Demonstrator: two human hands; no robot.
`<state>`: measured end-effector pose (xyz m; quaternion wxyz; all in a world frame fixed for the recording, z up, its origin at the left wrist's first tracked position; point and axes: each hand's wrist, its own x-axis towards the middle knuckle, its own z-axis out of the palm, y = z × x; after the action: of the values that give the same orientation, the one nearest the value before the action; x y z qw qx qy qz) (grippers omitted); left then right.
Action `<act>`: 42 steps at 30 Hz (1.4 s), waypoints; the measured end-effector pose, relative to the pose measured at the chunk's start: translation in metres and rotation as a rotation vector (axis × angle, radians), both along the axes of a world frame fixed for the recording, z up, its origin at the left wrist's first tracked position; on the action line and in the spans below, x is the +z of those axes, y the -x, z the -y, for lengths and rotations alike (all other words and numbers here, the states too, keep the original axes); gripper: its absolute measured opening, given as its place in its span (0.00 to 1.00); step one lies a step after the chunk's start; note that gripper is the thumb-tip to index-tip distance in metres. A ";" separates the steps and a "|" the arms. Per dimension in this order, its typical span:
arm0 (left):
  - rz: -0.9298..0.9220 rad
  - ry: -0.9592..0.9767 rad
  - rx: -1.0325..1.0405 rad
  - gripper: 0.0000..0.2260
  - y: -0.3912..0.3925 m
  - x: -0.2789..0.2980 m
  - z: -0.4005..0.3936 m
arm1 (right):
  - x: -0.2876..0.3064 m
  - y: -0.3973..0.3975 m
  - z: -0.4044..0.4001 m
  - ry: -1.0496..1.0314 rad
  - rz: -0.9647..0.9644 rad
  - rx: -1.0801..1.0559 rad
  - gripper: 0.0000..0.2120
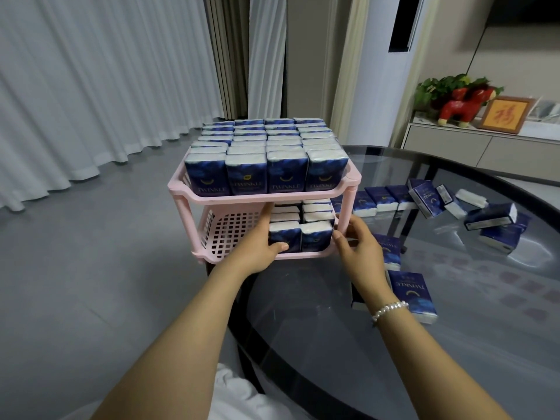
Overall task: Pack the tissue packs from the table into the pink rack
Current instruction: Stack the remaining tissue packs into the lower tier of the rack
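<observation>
Packing stage, lower shelf. Pink rack (194,194) sitting at the near left edge of a round glass table (333,344), two tiers. Top tier crammed full of upright blue tissue packs (286,174), four across, rows going all the way back. Lower tier only filled on its right half, two columns of packs, with bare pink lattice showing on the left.

Left hand (262,247) reaching into that lower tier, grasping the front left pack (288,234) there: fingers flat along its left side, thumb wrapped across the bottom of its front face. Right hand (354,247) up against the rack's right side, fingers loosely curved and touching the right edge of the front right pack (315,236) near the corner post. Not really clamped on anything, more steadying. Pearl bracelet (389,309) on that wrist.

Plenty of loose packs (433,198) scattered over the glass to the right of the rack, some lined up on edge, some tipped over. Two more lying close to the right forearm, the nearer one (413,295) face up.

Background stuff: white curtains (91,86), grey floor, a sideboard (472,147) with a red toy horse (463,107), a framed picture (504,115) and a green plant (448,84).
</observation>
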<state>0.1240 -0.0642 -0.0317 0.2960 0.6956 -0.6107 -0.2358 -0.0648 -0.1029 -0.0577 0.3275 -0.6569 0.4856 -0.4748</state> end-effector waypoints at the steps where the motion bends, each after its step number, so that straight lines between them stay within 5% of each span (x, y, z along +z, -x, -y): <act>1: -0.002 -0.009 -0.011 0.40 0.002 0.000 0.000 | 0.001 0.000 -0.001 -0.010 0.011 0.012 0.12; 22: -0.193 0.126 0.104 0.41 0.022 -0.004 -0.004 | 0.008 -0.004 -0.008 -0.066 0.073 0.001 0.13; 30: 0.087 0.417 0.179 0.24 0.037 0.008 -0.026 | 0.024 0.018 -0.016 -0.058 -0.026 -0.010 0.21; 33: 0.128 0.494 0.153 0.14 0.052 0.007 -0.034 | 0.029 0.035 -0.025 -0.027 -0.129 -0.070 0.18; 42: -0.037 0.178 -0.026 0.11 0.104 -0.006 -0.049 | 0.019 0.106 -0.055 -0.020 -0.453 -0.236 0.13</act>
<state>0.0195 -0.0149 -0.0376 0.3651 0.6540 -0.6326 -0.1971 -0.1710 -0.0484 -0.0389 0.1591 -0.6820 0.6247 -0.3454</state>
